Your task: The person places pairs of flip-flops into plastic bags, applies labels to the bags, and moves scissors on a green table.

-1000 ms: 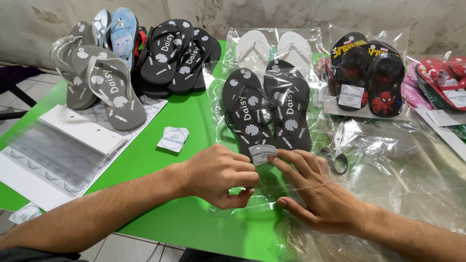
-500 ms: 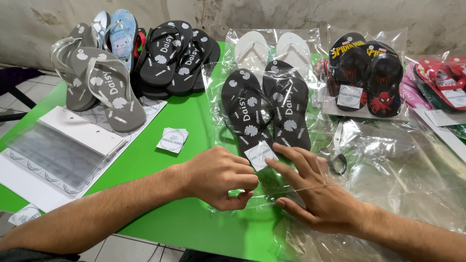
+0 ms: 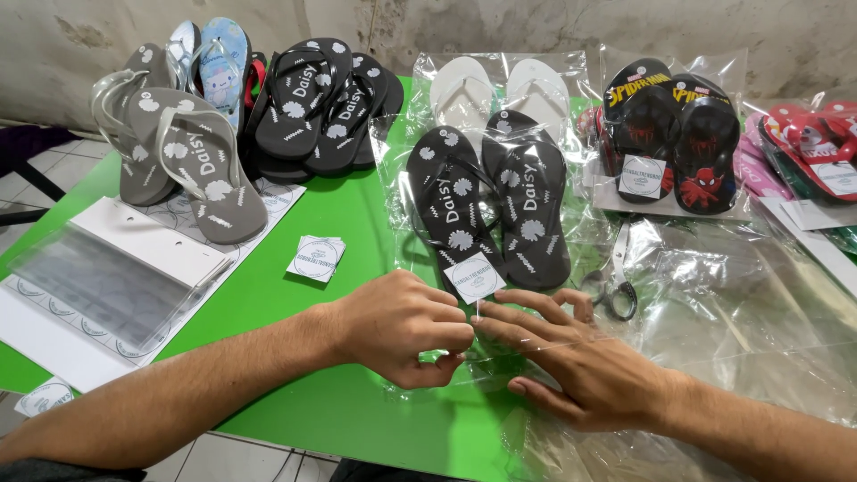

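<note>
A pair of black flip-flops [image 3: 491,205] with white flower prints lies inside a clear plastic bag [image 3: 406,192] on the green table [image 3: 348,223]. A white square label [image 3: 475,277] sits at the heel end. Just below the label, my left hand [image 3: 402,326] is curled, its thumb and fingertips pinching the bag's near edge. My right hand [image 3: 571,361] lies flat on the plastic beside it, fingers spread and pointing left, touching my left fingertips.
Scissors [image 3: 616,290] lie right of the bag among loose clear bags [image 3: 741,303]. Grey flip-flops [image 3: 192,165], a black pile [image 3: 321,98], bagged white [image 3: 495,89], superhero [image 3: 674,134] and red pairs [image 3: 817,147] line the back. Loose labels [image 3: 317,259] and a stack of sheets [image 3: 107,277] lie left.
My right hand's fingers have slid a little left to meet my left fingertips. My left hand keeps its pinch on the bag edge in the same spot.
</note>
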